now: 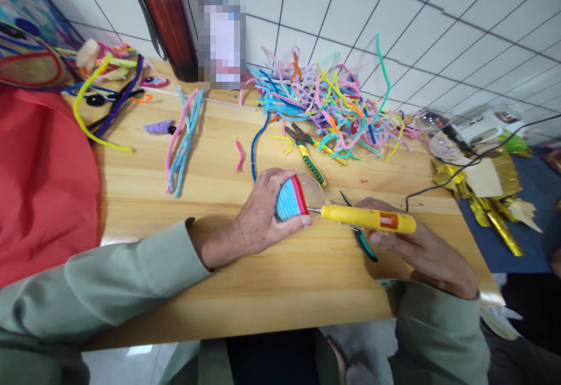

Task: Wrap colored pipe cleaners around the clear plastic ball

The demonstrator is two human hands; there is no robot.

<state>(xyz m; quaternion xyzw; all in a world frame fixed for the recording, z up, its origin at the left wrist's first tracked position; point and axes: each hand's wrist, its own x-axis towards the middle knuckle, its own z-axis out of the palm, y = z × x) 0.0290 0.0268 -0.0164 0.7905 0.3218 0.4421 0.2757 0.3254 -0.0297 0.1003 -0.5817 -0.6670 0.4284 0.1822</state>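
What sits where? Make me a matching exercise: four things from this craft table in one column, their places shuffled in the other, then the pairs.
Things
1. yellow glue gun
2. blue and red pipe-cleaner coil
3. pliers
4. dark red flask

Places
A. upright by the tiled wall
B. gripped in the left hand
C. flat on the table, at the edge of the pipe-cleaner pile
D. held in the right hand

Pairs: 1-D, 2-B, 3-C, 4-A

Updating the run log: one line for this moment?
left hand grips blue-red coil | right hand holds yellow glue gun, nozzle at coil
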